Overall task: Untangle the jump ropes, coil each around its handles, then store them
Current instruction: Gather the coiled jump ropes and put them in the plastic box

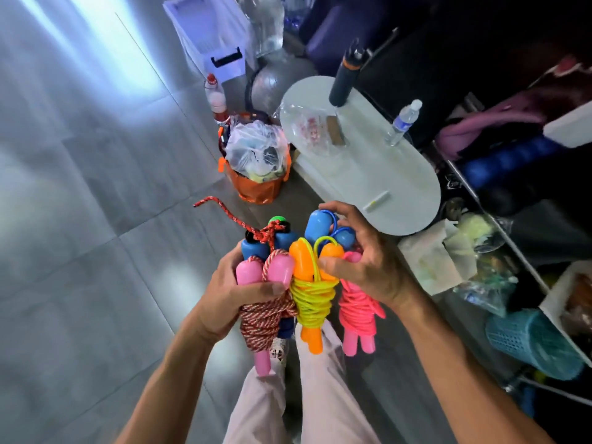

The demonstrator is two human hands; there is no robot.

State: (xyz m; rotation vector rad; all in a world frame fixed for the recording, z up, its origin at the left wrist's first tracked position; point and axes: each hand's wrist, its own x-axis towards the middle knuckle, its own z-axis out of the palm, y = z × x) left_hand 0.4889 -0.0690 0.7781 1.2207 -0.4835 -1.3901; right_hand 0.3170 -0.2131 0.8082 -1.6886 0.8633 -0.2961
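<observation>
Several coiled jump ropes are bunched between both hands above the floor. My left hand [230, 293] grips a pink-handled rope wound with red-and-white cord [261, 318], and a blue-handled one [256, 248] behind it with a loose red cord end sticking up. My right hand [362, 261] holds an orange-handled rope wrapped in yellow cord [312, 299], a pink rope bundle [357, 312] and blue handles [320, 224] at the top.
A white oval table [384, 174] stands just ahead with a water bottle [402, 123] and dark flask [346, 78]. An orange bag of plastic [256, 165] sits on the grey tiled floor. Cluttered shelves and a teal basket [531, 344] line the right.
</observation>
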